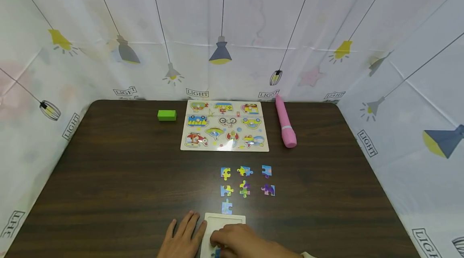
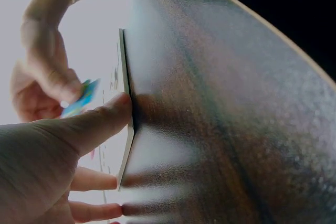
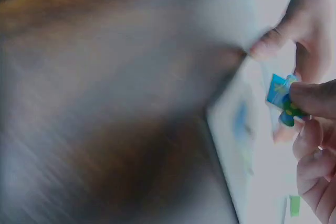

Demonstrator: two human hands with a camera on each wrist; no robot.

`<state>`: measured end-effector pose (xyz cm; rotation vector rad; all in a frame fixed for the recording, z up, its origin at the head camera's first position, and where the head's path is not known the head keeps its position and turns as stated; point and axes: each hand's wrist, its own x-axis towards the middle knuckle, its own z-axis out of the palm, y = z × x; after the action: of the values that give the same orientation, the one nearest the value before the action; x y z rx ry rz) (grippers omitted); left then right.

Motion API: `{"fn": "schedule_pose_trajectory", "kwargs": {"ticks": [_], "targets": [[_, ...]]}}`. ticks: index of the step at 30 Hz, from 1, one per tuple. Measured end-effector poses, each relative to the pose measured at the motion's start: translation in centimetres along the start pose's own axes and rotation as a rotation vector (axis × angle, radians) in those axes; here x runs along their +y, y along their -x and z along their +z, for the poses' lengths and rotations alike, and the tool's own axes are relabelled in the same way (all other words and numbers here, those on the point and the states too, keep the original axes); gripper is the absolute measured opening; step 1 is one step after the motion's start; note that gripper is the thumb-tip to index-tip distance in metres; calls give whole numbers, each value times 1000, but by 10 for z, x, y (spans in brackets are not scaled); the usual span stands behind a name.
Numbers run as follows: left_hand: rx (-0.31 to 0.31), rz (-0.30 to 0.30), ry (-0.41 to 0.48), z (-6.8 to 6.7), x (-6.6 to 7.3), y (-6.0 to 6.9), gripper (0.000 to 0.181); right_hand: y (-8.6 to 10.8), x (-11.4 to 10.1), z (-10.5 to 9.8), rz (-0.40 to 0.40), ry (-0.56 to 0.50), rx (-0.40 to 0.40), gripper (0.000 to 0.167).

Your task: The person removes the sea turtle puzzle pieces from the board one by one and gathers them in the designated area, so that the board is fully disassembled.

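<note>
A white puzzle tray (image 1: 225, 217) lies at the near edge of the table. My left hand (image 1: 183, 237) rests beside it with fingers spread, the thumb against the tray's left edge. Above the tray, my right hand (image 1: 242, 240) pinches a blue and green jigsaw piece (image 3: 276, 94) between thumb and fingers. The left wrist view shows that same jigsaw piece (image 2: 84, 98) slightly blurred. A blurred blue patch (image 3: 240, 123) shows inside the tray in the right wrist view. Just beyond the tray are several loose jigsaw pieces (image 1: 226, 206).
A wooden board with vehicle pictures (image 1: 217, 142) lies at the back of the dark table (image 1: 127, 177). Left of it sits a green block (image 1: 167, 115); to its right is a pink stick-shaped object (image 1: 285, 125). A printed curtain (image 1: 195, 16) hangs behind.
</note>
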<state>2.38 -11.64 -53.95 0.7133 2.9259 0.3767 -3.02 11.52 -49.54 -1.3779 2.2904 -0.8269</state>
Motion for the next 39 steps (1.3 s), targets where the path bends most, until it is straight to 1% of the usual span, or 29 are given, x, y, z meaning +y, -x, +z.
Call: {"fn": "schedule_pose_trajectory", "kwargs": {"ticks": [1, 3, 5, 7, 8, 10, 13, 16, 23, 29, 33, 36, 38, 39], "targets": [[13, 6, -9, 0, 0, 0, 99, 1, 1, -6, 30, -45, 29, 10], [47, 20, -39, 2, 1, 0, 99, 5, 7, -19, 98, -96, 111, 10], [80, 30, -68, 3, 2, -1, 98, 11, 17, -32, 182, -101, 189, 12], [107, 35, -95, 5, 3, -1, 98, 17, 29, -42, 269, -85, 239, 14], [121, 36, -108, 6, 3, -1, 98, 20, 35, -46, 302, -76, 251, 13], [139, 34, -119, 7, 4, -1, 97, 24, 46, -51, 353, -70, 242, 13], [158, 34, -134, 8, 3, -1, 95, 27, 58, -52, 382, -62, 200, 10], [169, 34, -140, 9, 4, 0, 95, 27, 62, -49, 383, -35, 184, 8], [167, 32, -150, 9, 3, 1, 95, 23, 59, -41, 351, 153, 219, 9], [165, 42, -160, 9, 2, 2, 95, 23, 59, -34, 334, 216, 238, 10], [172, 56, -162, 9, 2, 2, 95, 24, 54, -31, 329, 255, 285, 12], [191, 62, -167, 9, 2, 2, 97, 26, 47, -26, 270, 293, 318, 17], [192, 63, -167, 8, 1, 2, 98, 27, 39, -21, 201, 326, 304, 20], [186, 61, -164, 7, 1, 2, 99, 28, 34, -18, 163, 349, 281, 22]]}}
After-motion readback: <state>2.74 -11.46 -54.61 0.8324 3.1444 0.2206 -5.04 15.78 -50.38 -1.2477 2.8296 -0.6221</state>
